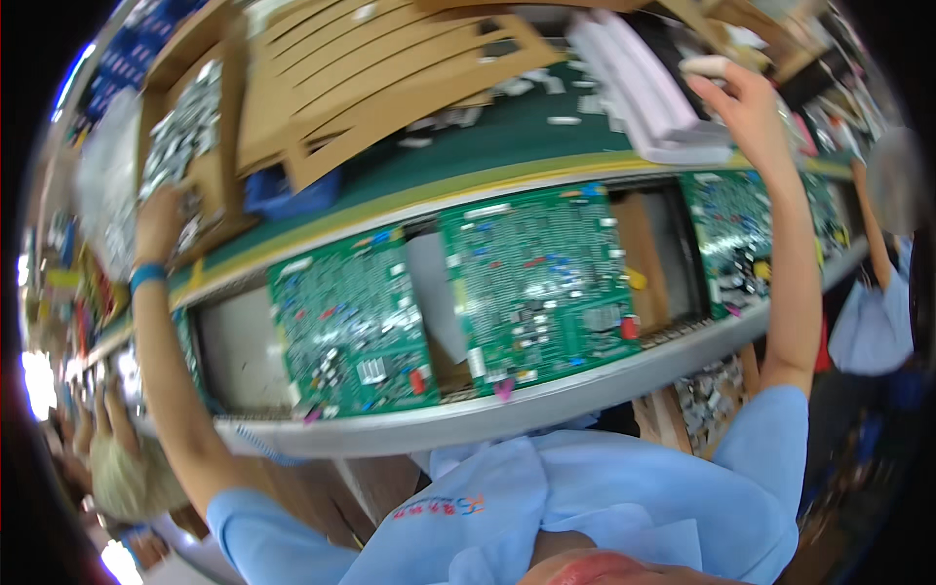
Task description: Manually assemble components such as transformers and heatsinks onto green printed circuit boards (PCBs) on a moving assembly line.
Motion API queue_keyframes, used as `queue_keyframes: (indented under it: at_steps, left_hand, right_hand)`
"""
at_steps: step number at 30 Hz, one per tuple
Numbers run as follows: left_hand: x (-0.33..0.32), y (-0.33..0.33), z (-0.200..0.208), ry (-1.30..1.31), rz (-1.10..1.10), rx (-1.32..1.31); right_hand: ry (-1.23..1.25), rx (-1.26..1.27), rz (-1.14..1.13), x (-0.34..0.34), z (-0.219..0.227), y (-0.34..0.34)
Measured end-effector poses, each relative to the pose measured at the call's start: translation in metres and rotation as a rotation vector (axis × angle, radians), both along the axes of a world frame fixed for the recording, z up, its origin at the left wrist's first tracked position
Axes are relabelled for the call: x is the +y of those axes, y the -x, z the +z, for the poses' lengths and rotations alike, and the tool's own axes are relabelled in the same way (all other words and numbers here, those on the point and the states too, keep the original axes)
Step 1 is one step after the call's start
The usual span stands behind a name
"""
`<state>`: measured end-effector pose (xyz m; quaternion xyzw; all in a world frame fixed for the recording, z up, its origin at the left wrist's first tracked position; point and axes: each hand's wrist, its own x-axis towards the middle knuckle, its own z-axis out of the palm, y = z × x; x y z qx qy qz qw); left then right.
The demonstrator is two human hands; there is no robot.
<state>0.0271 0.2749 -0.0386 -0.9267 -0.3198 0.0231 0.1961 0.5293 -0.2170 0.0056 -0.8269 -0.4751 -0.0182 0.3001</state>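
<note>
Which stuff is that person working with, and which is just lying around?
Seems part of the work:
- green circuit boards
- box of silvery parts, at the left hand

Probably just lying about, though I can't be sure:
- slotted brown cardboard
- small white bits
- blue bin

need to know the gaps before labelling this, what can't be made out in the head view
- Left hand: motion blur in the head view hides its fingers and any grip at the cardboard box.
- Right hand: its fingertips are blurred there; a tiny held part can't be ruled out.
- Right-hand circuit board: partly behind the right forearm.
- Middle circuit board: components too small and smeared to identify.
</note>
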Motion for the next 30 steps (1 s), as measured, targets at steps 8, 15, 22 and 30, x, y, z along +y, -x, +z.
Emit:
queue_keyframes:
  at_steps: [8, 15, 22, 30]
  left_hand:
    - [0.047, 0.038, -0.01, -0.086, -0.067, -0.012]
    - [-0.029, 0.013, 0.011, -0.008, 0.171, -0.161]
    - [-0.016, 0.044, -0.001, 0.243, -0.003, -0.294]
    - [-0.072, 0.021, 0.026, 0.357, 0.15, -0.523]
  right_hand:
    - [0.06, -0.216, -0.146, -0.009, -0.027, -0.082]
    - [0.06, -0.021, 0.093, -0.033, -0.044, -0.103]
    - [0.012, -0.119, 0.179, -0.033, -0.054, -0.087]
    - [-0.002, -0.143, 0.059, -0.029, -0.041, -0.073]
